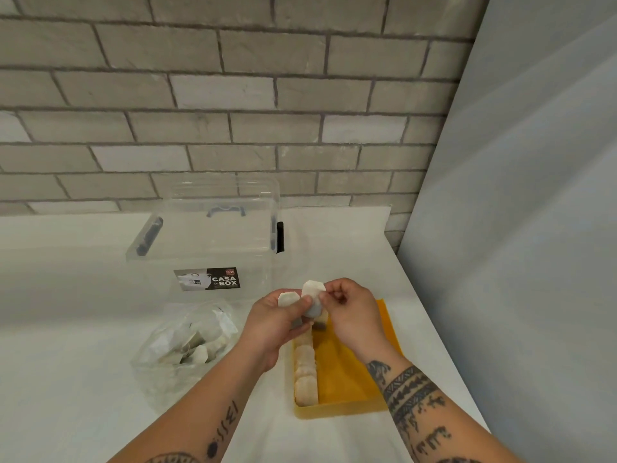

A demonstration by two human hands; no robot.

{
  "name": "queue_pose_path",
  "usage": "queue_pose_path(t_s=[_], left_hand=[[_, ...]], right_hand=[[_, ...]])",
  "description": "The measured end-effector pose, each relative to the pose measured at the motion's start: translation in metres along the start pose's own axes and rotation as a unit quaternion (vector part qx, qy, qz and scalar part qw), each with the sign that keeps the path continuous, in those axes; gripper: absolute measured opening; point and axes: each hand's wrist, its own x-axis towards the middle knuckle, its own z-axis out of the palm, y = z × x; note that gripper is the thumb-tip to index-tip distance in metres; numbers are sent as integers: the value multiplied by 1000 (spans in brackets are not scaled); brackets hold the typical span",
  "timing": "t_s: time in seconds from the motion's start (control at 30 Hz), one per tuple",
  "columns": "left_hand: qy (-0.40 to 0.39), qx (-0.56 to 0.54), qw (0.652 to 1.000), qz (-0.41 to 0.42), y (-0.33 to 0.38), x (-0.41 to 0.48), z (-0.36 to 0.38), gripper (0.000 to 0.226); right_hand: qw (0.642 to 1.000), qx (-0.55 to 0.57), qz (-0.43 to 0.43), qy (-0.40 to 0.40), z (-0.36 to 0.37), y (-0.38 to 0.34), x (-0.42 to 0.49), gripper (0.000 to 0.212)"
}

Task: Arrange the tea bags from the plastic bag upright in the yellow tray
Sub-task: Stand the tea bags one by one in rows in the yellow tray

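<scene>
The yellow tray (347, 372) lies on the white table at centre right. Along its left wall stands a row of several pale tea bags (305, 372), upright. To its left sits the clear plastic bag (187, 342), holding several more tea bags. Above the tray's far end, my left hand (277, 324) grips a small bunch of tea bags (288, 299). My right hand (350, 312) pinches one tea bag (313, 290) by its upper edge, right beside the bunch. The tray's far edge is hidden behind both hands.
A clear plastic storage box (213, 242) with a "CASA BOX" label stands behind the bag, near the brick wall (233, 95). A pale panel (517, 228) rises along the table's right side. The table edge (434, 329) runs diagonally just right of the tray.
</scene>
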Motion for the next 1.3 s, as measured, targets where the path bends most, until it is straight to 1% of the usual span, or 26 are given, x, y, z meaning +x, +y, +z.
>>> queue_pose_path(t_s=[0.07,0.17,0.27,0.37,0.47,0.53,0.6,0.67,0.73,0.9,1.03,1.3], left_hand=[[11,35,999,16,0,1,-1,20],[17,41,999,29,2,2,0,19],[10,48,998,31,4,3,2,17],[19,41,999,29,5,7,3,11],[75,59,995,38,5,16,-3,14],[116,116,985,50,0,23,-8,16],[142,215,964,68,-8,28,-13,12],[138,315,936,68,-14,29,-15,14],[122,374,918,50,-21,30,-16,21],[114,408,906,21,-35,32,-18,13],[115,411,904,15,-37,33,-19,9],[118,418,900,15,-35,31,-16,11]], right_hand=[[1000,-10,-10,2,-5,-2,3,7],[1000,12,-10,-25,-8,1,3,12],[999,-16,-12,-49,-6,5,2,5],[1000,-20,-3,-8,-9,9,8,10],[999,11,22,38,-19,18,18,7],[998,15,43,42,-23,27,21,8],[998,1,62,34,-20,38,21,11],[996,-25,83,21,-12,50,20,14],[994,-44,104,0,-3,62,19,16],[985,-98,136,-42,10,78,19,19],[982,-120,139,-35,18,84,23,18],[983,-112,142,-17,26,87,29,15]])
